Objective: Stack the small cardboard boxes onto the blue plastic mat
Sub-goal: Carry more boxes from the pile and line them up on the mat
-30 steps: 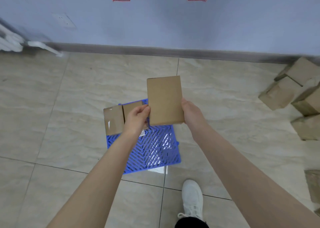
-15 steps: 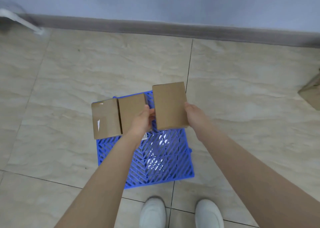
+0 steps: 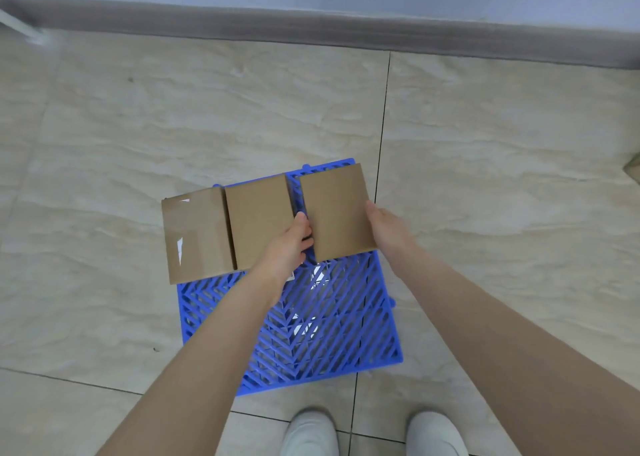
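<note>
A small white label (image 3: 290, 275) beside the left wrist is too small to read; the left box (image 3: 195, 237) shows shiny tape and overhangs the mat's (image 3: 339, 324) left edge; the middle box (image 3: 259, 220) touches it. The third box (image 3: 337, 213) is over the far right corner, a narrow blue gap beside it, its long axis pointing towards the wall. The left hand (image 3: 291, 244) and right hand (image 3: 384, 230) clasp its sides, thumbs on top; the mat's near half is bare, with tiled floor (image 3: 485, 178) all round.
</note>
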